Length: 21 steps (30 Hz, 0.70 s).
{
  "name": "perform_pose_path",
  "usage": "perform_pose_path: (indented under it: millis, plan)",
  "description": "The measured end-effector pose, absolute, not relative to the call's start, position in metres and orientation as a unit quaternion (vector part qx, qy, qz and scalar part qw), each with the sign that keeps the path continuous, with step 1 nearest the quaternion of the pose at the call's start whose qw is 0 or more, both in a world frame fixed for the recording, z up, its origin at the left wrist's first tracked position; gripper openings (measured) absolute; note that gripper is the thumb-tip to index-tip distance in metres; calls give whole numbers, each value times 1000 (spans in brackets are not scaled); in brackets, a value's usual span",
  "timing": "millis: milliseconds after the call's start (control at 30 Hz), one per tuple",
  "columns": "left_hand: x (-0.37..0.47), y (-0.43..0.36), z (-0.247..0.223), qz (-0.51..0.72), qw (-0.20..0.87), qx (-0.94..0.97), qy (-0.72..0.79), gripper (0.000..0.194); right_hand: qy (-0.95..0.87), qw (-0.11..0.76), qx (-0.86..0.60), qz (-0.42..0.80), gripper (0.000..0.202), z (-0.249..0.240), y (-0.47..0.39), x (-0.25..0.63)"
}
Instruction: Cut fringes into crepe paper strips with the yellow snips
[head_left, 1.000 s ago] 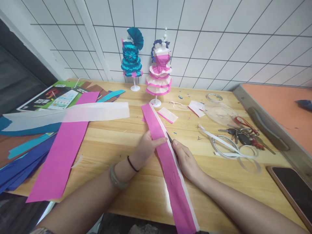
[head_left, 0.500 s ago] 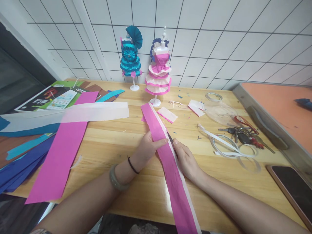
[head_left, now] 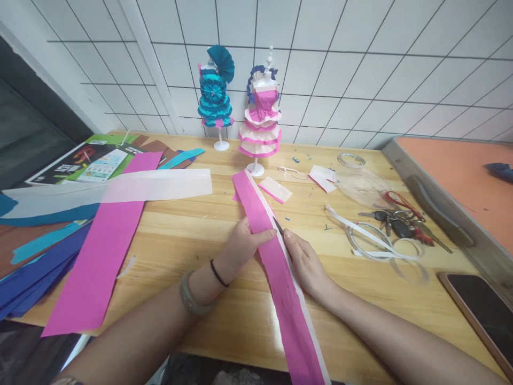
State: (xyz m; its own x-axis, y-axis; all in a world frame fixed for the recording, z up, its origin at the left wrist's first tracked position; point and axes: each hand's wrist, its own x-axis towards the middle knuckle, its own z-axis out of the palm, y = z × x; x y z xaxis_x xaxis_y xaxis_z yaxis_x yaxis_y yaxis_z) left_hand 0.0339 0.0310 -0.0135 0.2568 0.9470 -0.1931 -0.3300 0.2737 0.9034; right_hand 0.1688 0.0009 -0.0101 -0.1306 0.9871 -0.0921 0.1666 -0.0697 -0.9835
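Observation:
A long pink strip with a white edge [head_left: 280, 289] runs from the table's middle down over its front edge. My left hand [head_left: 248, 240] pinches this strip, thumb on top and fingers beneath. On its right side my right hand [head_left: 300, 256] is closed on a dark tool [head_left: 277, 224], seemingly scissors, whose tip lies at the strip's white edge. Most of the tool is hidden by the fingers. Beyond the strip's far end stands a small dress form in a pink and white ruffled dress [head_left: 260, 133]. A small white and pink piece [head_left: 276, 189] lies beside the strip.
A teal-dressed form [head_left: 215, 101] stands by the tiled wall. Pink paper [head_left: 100, 256], a white strip [head_left: 172, 183] and blue sheets [head_left: 48, 272] lie left. Rightward are keys [head_left: 401, 224], white ribbon [head_left: 360, 227], a tape roll [head_left: 351, 160], a phone [head_left: 476, 310] and an orange-topped tray [head_left: 460, 176].
The dark tool's tip shows slightly differently at the white edge, and my right hand has shifted very slightly. My left hand and the strip look the same.

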Motion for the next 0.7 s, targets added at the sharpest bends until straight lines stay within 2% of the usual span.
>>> perform_pose_path:
  millis: [133, 367, 700]
  plan:
    - [34, 31, -14, 461, 692, 382, 403, 26, -554, 398, -521, 513, 40, -9, 1, 169]
    - [32, 36, -8, 485, 726, 319, 368, 18, -572, 389, -521, 499, 42, -9, 0, 169]
    - [33, 37, -11, 488, 706, 346, 379, 23, -566, 395, -510, 514, 42, -9, 0, 168]
